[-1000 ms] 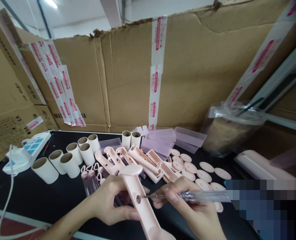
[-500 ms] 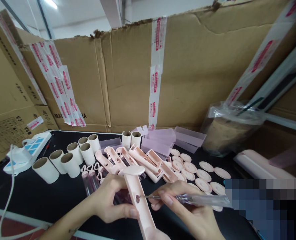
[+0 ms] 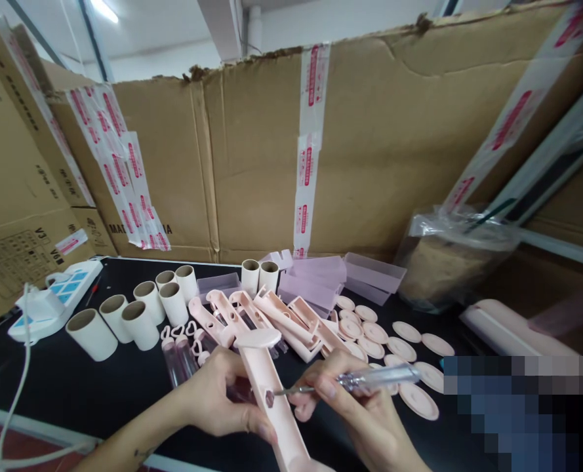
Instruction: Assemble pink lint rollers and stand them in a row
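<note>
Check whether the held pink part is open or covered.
Open: the pink part in the left hand shows its hollow inside, uncovered.

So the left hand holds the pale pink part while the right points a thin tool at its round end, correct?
No: the head view shows the right hand pointing the thin tool at the hole partway along the pale pink part, which the left hand holds.

Tilted pale pink trough-like piece [image 3: 284, 425], clear-handled tool [image 3: 380, 377] at its hole.
</note>
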A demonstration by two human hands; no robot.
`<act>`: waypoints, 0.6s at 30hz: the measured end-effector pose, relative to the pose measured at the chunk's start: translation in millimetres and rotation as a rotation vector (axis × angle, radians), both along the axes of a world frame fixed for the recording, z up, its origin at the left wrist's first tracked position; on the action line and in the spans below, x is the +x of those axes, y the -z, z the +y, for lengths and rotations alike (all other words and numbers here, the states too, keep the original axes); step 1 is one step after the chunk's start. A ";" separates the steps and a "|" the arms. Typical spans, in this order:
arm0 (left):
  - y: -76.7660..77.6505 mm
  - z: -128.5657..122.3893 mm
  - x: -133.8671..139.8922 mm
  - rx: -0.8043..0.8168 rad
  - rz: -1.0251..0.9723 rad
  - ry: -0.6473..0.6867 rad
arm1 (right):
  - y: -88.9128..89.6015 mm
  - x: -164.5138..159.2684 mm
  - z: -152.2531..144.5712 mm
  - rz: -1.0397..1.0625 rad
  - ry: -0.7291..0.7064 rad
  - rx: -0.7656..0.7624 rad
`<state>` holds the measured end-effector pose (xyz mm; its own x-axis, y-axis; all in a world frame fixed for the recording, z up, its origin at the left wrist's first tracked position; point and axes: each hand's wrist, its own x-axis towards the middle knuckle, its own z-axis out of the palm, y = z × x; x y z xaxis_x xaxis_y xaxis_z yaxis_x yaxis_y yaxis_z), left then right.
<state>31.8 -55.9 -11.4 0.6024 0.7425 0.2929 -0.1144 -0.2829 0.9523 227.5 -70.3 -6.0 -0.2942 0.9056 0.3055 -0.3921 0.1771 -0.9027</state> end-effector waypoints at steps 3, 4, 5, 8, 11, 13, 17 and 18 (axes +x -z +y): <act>-0.2 0.5 2.1 -0.033 0.001 0.060 | 1.0 -5.2 -4.4 0.031 -0.075 -0.047; -0.2 0.1 2.6 -0.037 0.007 0.062 | 1.2 -6.2 -5.5 0.036 -0.074 -0.050; 0.0 -0.4 3.0 -0.035 0.017 0.053 | 1.2 -6.7 -6.2 0.036 -0.056 -0.045; 0.9 -2.2 2.6 0.039 0.051 -0.014 | -0.3 -4.7 -5.2 0.029 0.026 -0.006; -0.6 -2.6 -0.7 0.167 0.106 -0.128 | -5.2 3.5 0.4 0.044 0.111 0.060; -2.9 -2.0 -5.4 0.264 0.147 -0.226 | -12.2 14.5 4.7 0.033 0.321 0.144; -2.3 -1.5 -18.9 0.374 0.141 -0.432 | -37.0 55.7 7.9 -0.224 0.837 0.321; -0.7 -1.7 -21.9 0.371 0.125 -0.480 | -44.3 69.7 8.6 -0.345 0.916 0.357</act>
